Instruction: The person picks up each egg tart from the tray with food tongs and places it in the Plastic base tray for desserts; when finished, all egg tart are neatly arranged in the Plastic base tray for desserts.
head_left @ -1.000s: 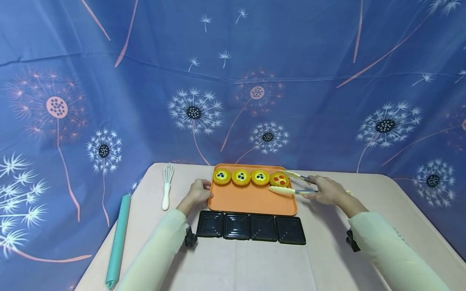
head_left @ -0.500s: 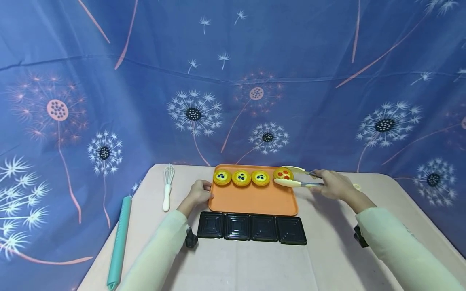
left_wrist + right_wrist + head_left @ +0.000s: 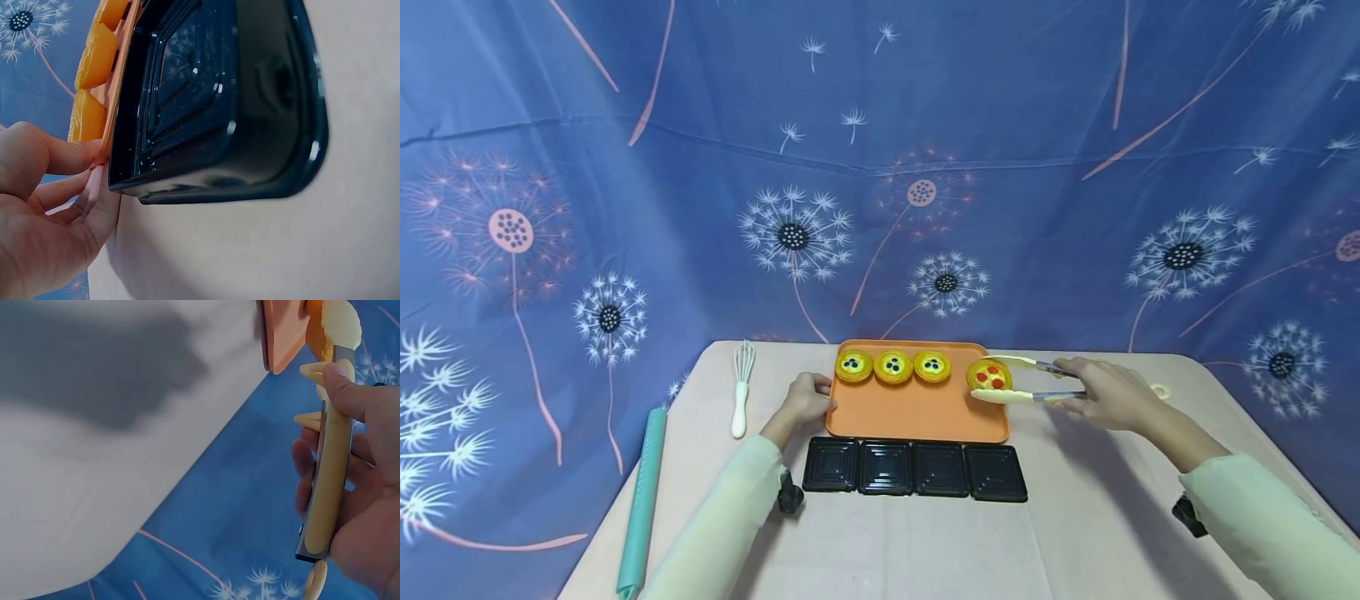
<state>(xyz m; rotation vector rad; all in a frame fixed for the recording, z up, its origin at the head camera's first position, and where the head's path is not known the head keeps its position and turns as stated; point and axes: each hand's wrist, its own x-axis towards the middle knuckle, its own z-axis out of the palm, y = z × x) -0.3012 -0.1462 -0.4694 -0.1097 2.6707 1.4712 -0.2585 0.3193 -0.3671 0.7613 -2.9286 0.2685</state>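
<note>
My left hand pinches the left edge of an orange tray; the left wrist view shows thumb and fingers at the tray's corner. Along the tray's back sit three egg tarts with blue dots on top. In my right hand are tongs with cream-coloured tips, gripped between thumb and fingers, as the right wrist view shows. The tongs' tips lie on both sides of a red-topped tart, which overlaps the tray's right edge in the head view.
Several black square plastic trays stand in a row in front of the orange tray. At the left lie a white-handled whisk and a rolled teal mat. A blue dandelion-print cloth hangs behind the table.
The red-topped tart, between the tongs' tips, has moved right, away from the blue-dotted tarts to the tray's right edge. My right hand moved right with the tongs; my left stayed at the tray.
</note>
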